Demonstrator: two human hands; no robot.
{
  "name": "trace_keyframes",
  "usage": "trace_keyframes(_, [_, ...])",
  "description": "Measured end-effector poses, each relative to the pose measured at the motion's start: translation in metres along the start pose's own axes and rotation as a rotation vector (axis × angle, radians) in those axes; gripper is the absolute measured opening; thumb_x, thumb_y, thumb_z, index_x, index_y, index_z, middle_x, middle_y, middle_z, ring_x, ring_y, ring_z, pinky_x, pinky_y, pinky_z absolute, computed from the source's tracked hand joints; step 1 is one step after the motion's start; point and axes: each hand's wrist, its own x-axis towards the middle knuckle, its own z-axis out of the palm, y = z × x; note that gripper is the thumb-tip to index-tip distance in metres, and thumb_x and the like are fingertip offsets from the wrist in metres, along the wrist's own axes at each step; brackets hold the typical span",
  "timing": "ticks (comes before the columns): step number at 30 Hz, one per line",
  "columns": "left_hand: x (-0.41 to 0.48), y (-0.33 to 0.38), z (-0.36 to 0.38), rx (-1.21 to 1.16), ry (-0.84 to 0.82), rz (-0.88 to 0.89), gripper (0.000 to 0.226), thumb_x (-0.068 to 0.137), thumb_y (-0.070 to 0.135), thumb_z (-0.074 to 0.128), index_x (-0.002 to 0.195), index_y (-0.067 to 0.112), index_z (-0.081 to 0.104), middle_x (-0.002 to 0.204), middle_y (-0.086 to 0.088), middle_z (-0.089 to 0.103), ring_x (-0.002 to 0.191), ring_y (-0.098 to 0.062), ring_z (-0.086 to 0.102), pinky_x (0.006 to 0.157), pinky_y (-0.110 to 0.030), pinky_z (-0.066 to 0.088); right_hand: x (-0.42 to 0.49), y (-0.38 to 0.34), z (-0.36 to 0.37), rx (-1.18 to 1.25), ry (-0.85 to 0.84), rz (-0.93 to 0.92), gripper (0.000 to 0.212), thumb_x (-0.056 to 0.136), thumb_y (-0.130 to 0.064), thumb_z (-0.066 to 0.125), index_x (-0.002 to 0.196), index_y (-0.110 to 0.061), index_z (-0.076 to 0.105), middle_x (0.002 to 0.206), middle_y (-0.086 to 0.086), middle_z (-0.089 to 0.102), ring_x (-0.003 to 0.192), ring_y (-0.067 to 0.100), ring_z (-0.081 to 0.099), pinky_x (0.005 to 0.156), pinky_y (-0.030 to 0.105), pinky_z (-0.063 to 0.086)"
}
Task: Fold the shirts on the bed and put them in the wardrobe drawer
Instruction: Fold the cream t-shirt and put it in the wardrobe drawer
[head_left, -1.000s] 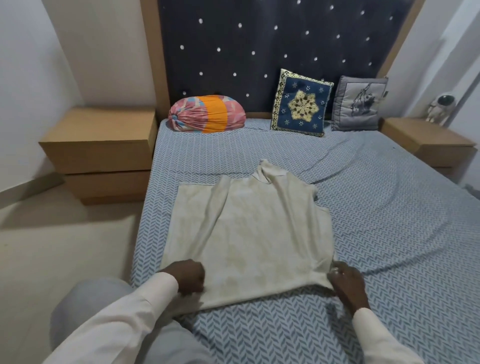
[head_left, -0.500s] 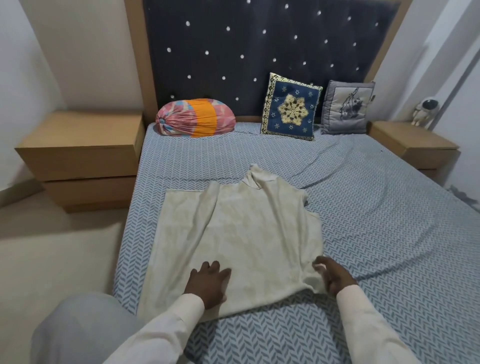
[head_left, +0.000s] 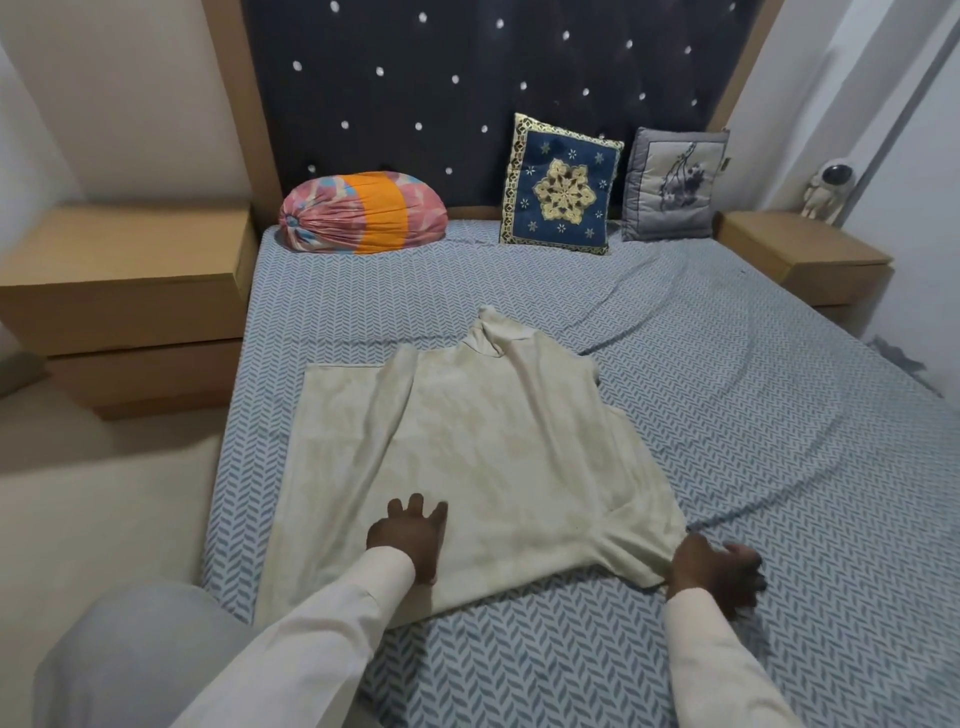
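Observation:
A cream shirt (head_left: 488, 457) lies flat on the bed (head_left: 753, 467), collar pointing toward the headboard. Its left side is spread wide; its right side looks folded in. My left hand (head_left: 410, 535) presses flat on the shirt near its lower hem, fingers spread. My right hand (head_left: 714, 571) rests on the blue patterned sheet just past the shirt's lower right corner, fingers relaxed, touching the corner's edge. The wardrobe drawer is out of view.
A round pink and orange bolster (head_left: 363, 213), a blue embroidered cushion (head_left: 563, 184) and a grey cushion (head_left: 672, 184) line the headboard. Wooden bedside tables stand at the left (head_left: 124, 291) and right (head_left: 810, 265). A small astronaut figure (head_left: 826, 189) stands on the right one.
Both hands let go of the shirt's lower hem corners. The left hand moved inward and flattened on the fabric; the right hand slid off the corner onto the sheet.

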Motion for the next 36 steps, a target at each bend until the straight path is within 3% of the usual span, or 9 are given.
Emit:
trace_keyframes(5, [0.012,0.000,-0.007,-0.014,-0.023,-0.011,0.105,0.073,0.060,0.069,0.153,0.031,0.008,0.150,-0.008,0.020,0.135,-0.036,0.025,0.099,-0.045,0.044,0.023,-0.020,0.032,-0.521,-0.292,-0.372,0.056,0.086,-0.044,0.062,0.131,-0.014,0.048,0.136,0.021,0.046,0.126,0.040,0.040,0.104,0.055,0.028])
trace_keyframes(7, [0.016,0.001,-0.008,-0.022,0.004,-0.023,0.104,0.072,0.065,0.067,0.152,0.031,0.011,0.148,-0.007,0.023,0.133,-0.035,0.028,0.097,-0.044,0.045,0.034,-0.023,0.040,-0.652,-0.378,-0.398,0.041,0.086,-0.041,0.060,0.121,-0.020,0.055,0.126,0.016,0.057,0.120,0.036,0.049,0.103,0.050,0.027])
trace_keyframes(12, [0.025,0.000,-0.010,0.015,0.052,-0.016,0.111,0.065,0.066,0.071,0.152,0.032,0.011,0.153,-0.007,0.017,0.138,-0.033,0.021,0.100,-0.044,0.038,0.056,-0.015,0.035,-0.476,-0.188,-0.291,0.017,0.082,-0.024,0.057,0.098,-0.018,0.060,0.115,0.019,0.061,0.111,0.038,0.054,0.101,0.049,0.029])
trace_keyframes(17, [0.033,-0.001,-0.012,0.009,0.008,-0.035,0.119,0.062,0.068,0.072,0.153,0.033,0.005,0.158,-0.007,0.011,0.142,-0.034,0.016,0.104,-0.047,0.035,0.066,-0.039,0.056,-0.643,-0.373,-0.399,0.039,0.082,-0.043,0.061,0.115,-0.022,0.058,0.127,0.015,0.057,0.121,0.036,0.047,0.106,0.051,0.023])
trace_keyframes(20, [0.035,-0.003,-0.010,0.006,0.019,-0.026,0.119,0.061,0.070,0.072,0.153,0.033,0.006,0.157,-0.006,0.014,0.141,-0.034,0.017,0.102,-0.048,0.036,0.078,-0.049,0.067,-0.688,-0.330,-0.399,0.027,0.084,-0.024,0.055,0.109,-0.020,0.065,0.119,0.016,0.062,0.117,0.036,0.053,0.109,0.055,0.022])
trace_keyframes(23, [0.037,-0.011,-0.014,-0.043,0.079,0.004,0.100,0.070,0.067,0.066,0.150,0.031,0.020,0.151,-0.005,0.026,0.137,-0.032,0.026,0.099,-0.046,0.039,0.072,-0.048,0.067,-0.629,-0.158,-0.317,0.030,0.081,-0.015,0.056,0.110,-0.010,0.059,0.124,0.025,0.052,0.119,0.043,0.045,0.108,0.057,0.022])
trace_keyframes(26, [0.049,-0.035,-0.026,-0.210,0.213,-0.010,0.063,0.088,0.053,0.056,0.141,0.026,0.040,0.138,-0.004,0.044,0.129,-0.027,0.041,0.098,-0.040,0.043,0.037,-0.057,0.090,-0.627,-0.126,-0.519,0.040,0.075,-0.016,0.062,0.114,-0.009,0.055,0.125,0.025,0.047,0.117,0.041,0.042,0.102,0.055,0.028])
trace_keyframes(32, [0.096,-0.118,-0.051,-0.273,0.387,-0.056,0.037,0.091,0.019,0.048,0.128,0.018,0.051,0.122,-0.006,0.051,0.116,-0.027,0.048,0.087,-0.035,0.044,-0.061,-0.108,0.184,-0.646,-0.622,-0.946,0.046,0.089,-0.023,0.060,0.133,-0.017,0.051,0.134,0.015,0.049,0.125,0.037,0.041,0.102,0.045,0.035])
trace_keyframes(36, [0.140,-0.175,-0.074,-0.249,0.356,-0.089,0.052,0.092,0.015,0.048,0.144,0.017,0.039,0.149,-0.008,0.036,0.135,-0.027,0.036,0.101,-0.040,0.041,-0.111,-0.148,0.249,-0.609,-0.916,-1.115,0.043,0.090,-0.013,0.057,0.133,-0.014,0.053,0.134,0.016,0.051,0.124,0.037,0.045,0.104,0.039,0.035])
